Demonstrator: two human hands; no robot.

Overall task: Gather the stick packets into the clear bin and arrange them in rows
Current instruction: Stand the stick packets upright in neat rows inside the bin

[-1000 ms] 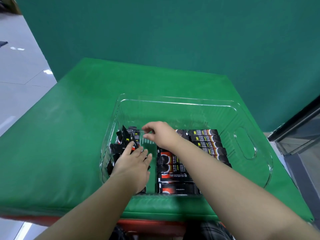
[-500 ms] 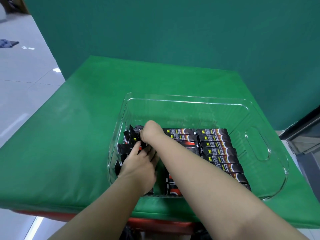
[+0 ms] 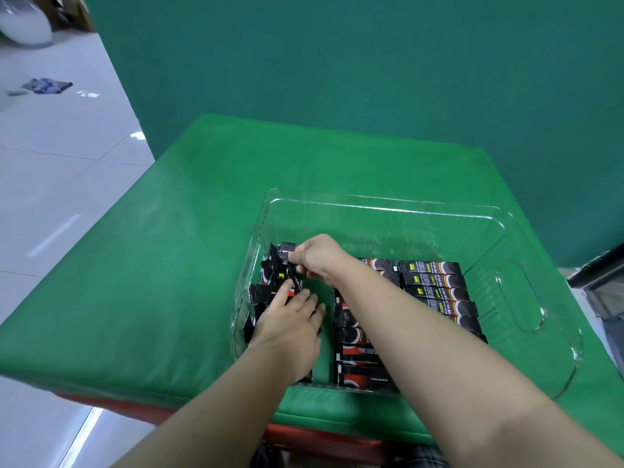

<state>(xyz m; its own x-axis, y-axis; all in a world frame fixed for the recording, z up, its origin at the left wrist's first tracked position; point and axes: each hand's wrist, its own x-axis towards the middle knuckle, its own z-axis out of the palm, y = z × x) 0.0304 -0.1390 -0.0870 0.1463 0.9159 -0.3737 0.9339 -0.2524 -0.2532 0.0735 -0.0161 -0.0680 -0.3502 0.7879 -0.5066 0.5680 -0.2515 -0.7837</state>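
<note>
A clear bin sits on the green table. Black stick packets lie in neat rows across its middle and right. At the left end is a loose, untidy pile of packets, some standing on end. My left hand lies flat with straight fingers on the near part of that pile. My right hand reaches across to the pile's far end and pinches a packet there. My right forearm hides part of the middle row.
The green table cover stretches left of and behind the bin. A green backdrop stands behind the table. White tiled floor with a bit of cloth lies to the left. The bin's right wall has a handle cut-out.
My right hand has moved left from the middle row to the loose pile and closed its fingers on a packet. My left hand stays on the pile. The camera has drifted left.
</note>
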